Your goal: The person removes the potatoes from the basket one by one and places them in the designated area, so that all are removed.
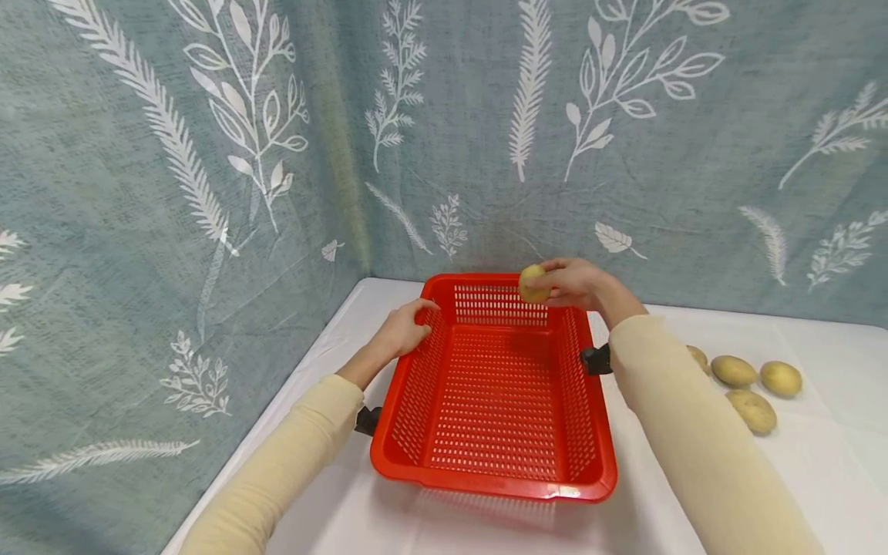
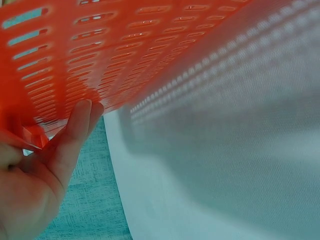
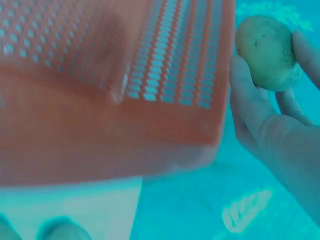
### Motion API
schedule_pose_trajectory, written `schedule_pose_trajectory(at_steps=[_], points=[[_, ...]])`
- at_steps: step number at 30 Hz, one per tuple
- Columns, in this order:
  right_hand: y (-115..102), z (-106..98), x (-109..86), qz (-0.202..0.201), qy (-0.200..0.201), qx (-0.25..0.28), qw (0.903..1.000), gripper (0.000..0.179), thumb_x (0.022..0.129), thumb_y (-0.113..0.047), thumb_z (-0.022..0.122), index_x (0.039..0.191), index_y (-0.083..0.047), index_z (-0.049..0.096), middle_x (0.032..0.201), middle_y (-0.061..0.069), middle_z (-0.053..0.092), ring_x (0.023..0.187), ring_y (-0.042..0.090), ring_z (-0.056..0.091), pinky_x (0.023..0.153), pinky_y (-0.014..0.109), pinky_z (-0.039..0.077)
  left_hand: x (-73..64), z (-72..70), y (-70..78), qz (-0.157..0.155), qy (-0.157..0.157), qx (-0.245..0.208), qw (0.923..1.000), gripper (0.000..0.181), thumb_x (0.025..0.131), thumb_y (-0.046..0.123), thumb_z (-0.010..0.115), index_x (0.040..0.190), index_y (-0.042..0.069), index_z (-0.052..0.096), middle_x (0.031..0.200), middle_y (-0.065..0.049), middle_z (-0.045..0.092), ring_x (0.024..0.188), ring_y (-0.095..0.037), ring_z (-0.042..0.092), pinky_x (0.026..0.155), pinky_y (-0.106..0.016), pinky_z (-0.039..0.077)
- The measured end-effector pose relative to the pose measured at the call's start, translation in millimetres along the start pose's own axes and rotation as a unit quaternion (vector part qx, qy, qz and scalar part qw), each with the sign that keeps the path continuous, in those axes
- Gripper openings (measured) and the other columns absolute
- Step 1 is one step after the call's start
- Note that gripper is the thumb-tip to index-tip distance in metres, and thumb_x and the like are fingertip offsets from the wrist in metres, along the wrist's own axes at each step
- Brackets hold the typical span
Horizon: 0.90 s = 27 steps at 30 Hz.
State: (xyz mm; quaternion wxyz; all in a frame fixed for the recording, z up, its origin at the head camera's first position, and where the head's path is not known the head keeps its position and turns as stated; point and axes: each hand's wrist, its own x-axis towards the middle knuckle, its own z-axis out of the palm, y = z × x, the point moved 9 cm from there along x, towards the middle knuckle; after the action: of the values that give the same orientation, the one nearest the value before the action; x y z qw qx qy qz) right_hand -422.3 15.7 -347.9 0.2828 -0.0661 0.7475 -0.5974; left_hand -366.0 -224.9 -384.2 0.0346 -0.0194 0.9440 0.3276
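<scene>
A red perforated plastic basket (image 1: 496, 401) stands in front of me, with no potatoes showing inside it. My left hand (image 1: 405, 327) grips its left rim toward the far corner. In the left wrist view the fingers (image 2: 79, 122) lie along the basket's slotted outer wall (image 2: 100, 55). My right hand (image 1: 572, 282) pinches a yellow potato (image 1: 533, 284) between thumb and fingers, at the far right corner of the basket. Small dark specks dot this potato (image 3: 265, 52) in the right wrist view, where it appears beside the basket's rim.
Several potatoes (image 1: 734, 371) lie on the white tablecloth (image 1: 825, 455) to the right, partly behind my right sleeve (image 1: 694, 432). A green-grey curtain (image 1: 479, 223) with white leaf prints hangs behind the table and along its left side.
</scene>
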Motion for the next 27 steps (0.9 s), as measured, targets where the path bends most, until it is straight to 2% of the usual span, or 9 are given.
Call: schedule_pose_trajectory(at_steps=[4,11,16,19,22,27], points=[[-4,-13,-11.8,-0.005,-0.017,-0.023,0.9996,0.067,0.097,-0.012,0.053,0.149,0.004,0.015,0.139,0.025,0.030,0.125,0.036,0.041,0.101,0.040,0.037,0.4,1.4,-2.5,-0.005,-0.005,0.001,1.0000,0.041,0.093,0.005,0.053,0.134,0.010,0.051,0.118,-0.020,0.057,0.073,-0.022,0.054,0.065,-0.032,0.047],[-6,-36,-29.8,-0.018,-0.028,-0.026,0.9991,0.070,0.097,-0.012,0.053,0.148,0.008,0.010,0.132,0.022,0.035,0.101,0.019,0.056,0.098,0.037,0.041,-0.9,3.4,-3.3,-0.008,-0.006,-0.003,0.9999,0.041,0.094,0.005,0.053,0.135,0.011,0.051,0.114,-0.020,0.057,0.069,-0.022,0.052,0.063,-0.031,0.046],[-1,-55,-40.5,0.005,-0.022,-0.018,0.9996,0.075,0.097,-0.016,0.054,0.150,0.003,0.005,0.135,0.021,0.032,0.110,0.025,0.052,0.097,0.037,0.041,-1.9,4.1,-3.3,-0.008,-0.014,-0.001,0.9999,0.042,0.094,0.005,0.052,0.136,0.011,0.049,0.112,-0.022,0.056,0.066,-0.021,0.050,0.060,-0.029,0.045],[2,-69,-47.8,0.015,-0.010,-0.024,0.9995,0.077,0.097,-0.018,0.056,0.151,0.001,0.005,0.136,0.020,0.031,0.114,0.027,0.050,0.096,0.036,0.043,-1.2,2.8,-2.9,-0.005,-0.014,0.000,0.9999,0.041,0.094,0.005,0.051,0.136,0.009,0.049,0.116,-0.022,0.055,0.069,-0.022,0.053,0.061,-0.030,0.047],[4,-84,-55.6,0.012,-0.002,-0.052,0.9986,0.079,0.096,-0.021,0.057,0.150,0.003,0.005,0.136,0.021,0.032,0.110,0.024,0.052,0.094,0.036,0.044,0.2,1.5,-1.2,-0.001,-0.012,0.003,0.9999,0.041,0.094,0.005,0.051,0.135,0.009,0.049,0.115,-0.023,0.056,0.074,-0.024,0.055,0.065,-0.033,0.049],[12,-105,-65.1,0.013,0.004,-0.056,0.9983,0.081,0.096,-0.020,0.056,0.149,0.005,0.000,0.135,0.021,0.030,0.098,0.015,0.057,0.091,0.034,0.046,1.6,-0.4,1.0,0.012,-0.010,0.012,0.9998,0.040,0.094,0.005,0.052,0.134,0.008,0.050,0.115,-0.022,0.057,0.076,-0.025,0.055,0.067,-0.034,0.049]])
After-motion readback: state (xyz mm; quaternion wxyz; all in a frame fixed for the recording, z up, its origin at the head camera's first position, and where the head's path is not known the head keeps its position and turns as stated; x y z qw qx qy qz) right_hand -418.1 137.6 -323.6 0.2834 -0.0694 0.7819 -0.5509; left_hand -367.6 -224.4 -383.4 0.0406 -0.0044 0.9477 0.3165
